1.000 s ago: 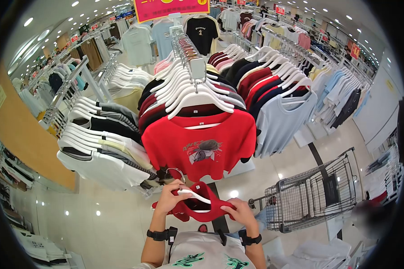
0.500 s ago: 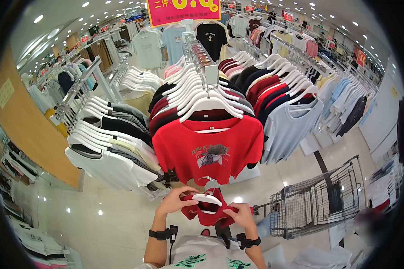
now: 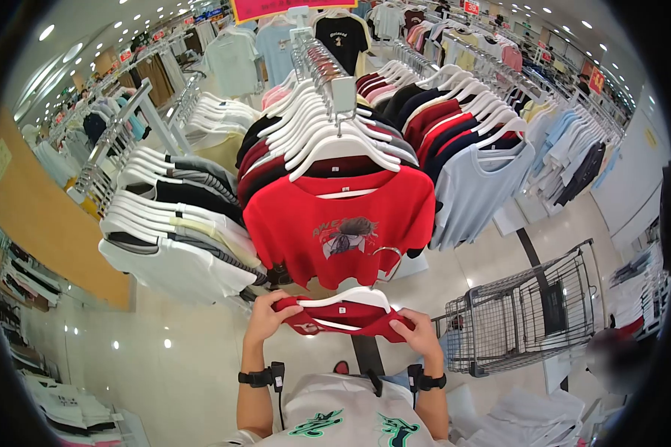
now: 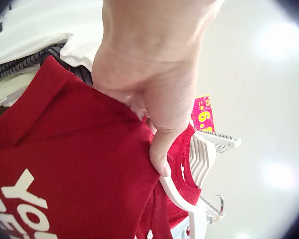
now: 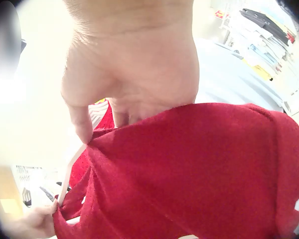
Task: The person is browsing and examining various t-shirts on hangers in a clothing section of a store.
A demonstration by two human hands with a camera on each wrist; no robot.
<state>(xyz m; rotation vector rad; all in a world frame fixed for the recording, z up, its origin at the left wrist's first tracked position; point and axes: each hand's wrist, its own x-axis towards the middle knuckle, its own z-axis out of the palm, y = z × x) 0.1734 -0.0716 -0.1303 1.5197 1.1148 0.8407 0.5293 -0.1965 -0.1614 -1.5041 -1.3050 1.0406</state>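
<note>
Between both hands a dark red T-shirt (image 3: 369, 319) hangs on a white hanger (image 3: 347, 297), its neckline pulled wide. The metal hook points up in front of the rack. My left hand (image 3: 267, 316) pinches one shoulder, thumb over the fabric at the hanger's end. At the opposite shoulder, my right hand (image 3: 421, 333) grips the cloth between thumb and fingers. White lettering (image 4: 25, 194) shows on the shirt's front in the left wrist view. The fingers behind the cloth are mostly hidden.
Just ahead, a bright red printed T-shirt (image 3: 291, 212) hangs at the front of a packed rack. White shirts (image 3: 171, 264) hang to the left, a light blue shirt (image 3: 484, 186) to the right. A wire shopping cart (image 3: 552, 298) stands on the right.
My hands have moved apart, drawing the dark red shirt's shoulders out sideways. The hanger, tilted earlier, now lies closer to level, and its hook has shifted right.
</note>
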